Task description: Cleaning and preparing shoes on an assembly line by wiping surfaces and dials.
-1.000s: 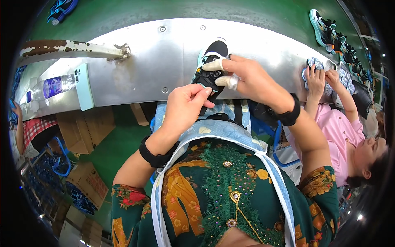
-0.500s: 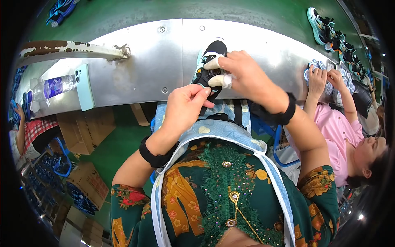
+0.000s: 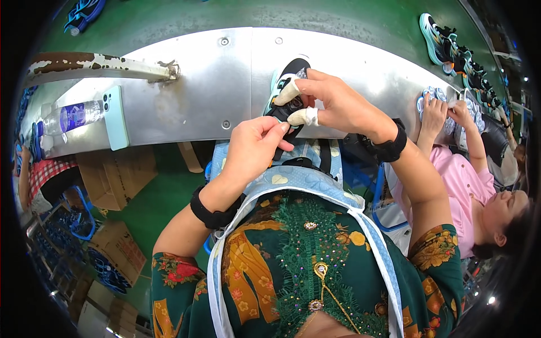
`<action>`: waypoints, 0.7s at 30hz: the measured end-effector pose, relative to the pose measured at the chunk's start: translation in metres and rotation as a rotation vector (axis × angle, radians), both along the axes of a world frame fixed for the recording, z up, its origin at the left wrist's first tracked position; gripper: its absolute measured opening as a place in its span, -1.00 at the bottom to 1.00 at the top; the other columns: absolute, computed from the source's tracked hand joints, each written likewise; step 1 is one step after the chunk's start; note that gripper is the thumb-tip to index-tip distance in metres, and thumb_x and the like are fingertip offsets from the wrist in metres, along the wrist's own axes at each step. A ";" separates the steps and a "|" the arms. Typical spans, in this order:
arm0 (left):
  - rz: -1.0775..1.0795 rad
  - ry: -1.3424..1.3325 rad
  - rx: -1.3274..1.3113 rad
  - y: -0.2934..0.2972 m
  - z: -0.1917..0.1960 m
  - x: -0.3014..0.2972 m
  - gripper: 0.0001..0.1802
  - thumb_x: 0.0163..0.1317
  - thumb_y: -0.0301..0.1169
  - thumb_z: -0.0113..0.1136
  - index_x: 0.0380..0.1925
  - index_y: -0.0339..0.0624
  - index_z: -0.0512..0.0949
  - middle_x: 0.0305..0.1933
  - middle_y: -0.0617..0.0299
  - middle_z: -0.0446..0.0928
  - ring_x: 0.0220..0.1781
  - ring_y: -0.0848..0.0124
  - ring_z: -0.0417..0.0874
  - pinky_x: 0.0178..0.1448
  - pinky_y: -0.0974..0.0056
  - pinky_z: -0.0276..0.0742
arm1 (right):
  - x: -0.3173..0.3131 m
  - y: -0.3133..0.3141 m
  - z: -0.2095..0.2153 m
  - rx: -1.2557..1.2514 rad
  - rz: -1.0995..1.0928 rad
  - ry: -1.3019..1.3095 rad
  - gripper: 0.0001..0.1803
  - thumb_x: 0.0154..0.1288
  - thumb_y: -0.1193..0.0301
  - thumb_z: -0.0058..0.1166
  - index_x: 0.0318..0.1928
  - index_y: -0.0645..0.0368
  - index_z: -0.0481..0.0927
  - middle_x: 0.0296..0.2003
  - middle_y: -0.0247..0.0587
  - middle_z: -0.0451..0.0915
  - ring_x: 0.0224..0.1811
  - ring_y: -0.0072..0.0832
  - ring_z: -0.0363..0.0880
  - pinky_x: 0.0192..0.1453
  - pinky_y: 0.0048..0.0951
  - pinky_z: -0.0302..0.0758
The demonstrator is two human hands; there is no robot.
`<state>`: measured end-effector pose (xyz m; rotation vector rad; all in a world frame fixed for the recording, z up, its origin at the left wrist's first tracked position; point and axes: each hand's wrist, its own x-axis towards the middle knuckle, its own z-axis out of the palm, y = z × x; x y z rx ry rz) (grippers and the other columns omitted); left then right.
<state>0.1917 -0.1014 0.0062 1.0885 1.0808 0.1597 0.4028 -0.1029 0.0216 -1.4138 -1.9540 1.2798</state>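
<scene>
A black sneaker (image 3: 296, 66) with white and light teal trim lies toe-away at the near edge of the metal bench. My left hand (image 3: 255, 145) pinches the sneaker's collar end between thumb and forefinger. Over the black laces (image 3: 288, 108), my right hand (image 3: 342, 106) curls its fingers against the shoe's upper. Pale cots cover its thumb and forefinger, whose tips rest on the lace area. What lies between those fingers is partly hidden. Each wrist wears a black band.
A teal phone (image 3: 115, 118) and a plastic bottle (image 3: 73, 118) lie on the bench (image 3: 191, 107) at left, below a rusty bar (image 3: 101, 66). Sneakers (image 3: 437, 42) line the green surface at far right. A co-worker in pink (image 3: 451, 186) handles shoes on the right. Cardboard boxes (image 3: 118, 174) stand lower left.
My right hand has shifted slightly, its forefinger moving left and its thumb settling closer to the laces. My left hand keeps its pinch at the collar end.
</scene>
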 end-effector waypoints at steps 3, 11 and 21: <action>-0.011 -0.030 0.027 -0.001 -0.001 -0.002 -0.75 0.38 -0.39 0.09 -0.24 -0.40 0.62 -0.29 0.21 0.66 -0.29 0.45 0.72 -0.19 0.43 0.50 | 0.003 0.006 -0.002 -0.088 0.017 0.172 -0.62 0.11 0.43 0.34 -0.02 0.10 0.61 -0.30 -0.32 0.48 -0.33 -0.57 0.43 -0.24 -0.53 0.41; 0.016 -0.028 0.028 -0.002 -0.001 -0.002 -0.74 0.38 -0.38 0.09 -0.23 -0.40 0.62 -0.32 0.18 0.67 -0.27 0.45 0.72 -0.16 0.43 0.50 | 0.013 0.002 0.007 -0.124 0.041 0.074 -0.56 0.16 0.46 0.26 0.10 0.08 0.59 -0.33 -0.23 0.55 -0.30 -0.42 0.57 -0.16 -0.43 0.50; 0.006 0.009 0.038 0.001 0.000 0.003 -0.73 0.38 -0.36 0.08 -0.24 -0.39 0.64 -0.36 0.18 0.68 -0.28 0.49 0.70 -0.13 0.43 0.49 | 0.000 0.007 0.009 0.222 0.075 -0.413 -0.83 0.07 0.54 0.13 -0.26 0.21 0.56 -0.37 -0.03 0.58 -0.28 0.00 0.60 -0.22 -0.13 0.53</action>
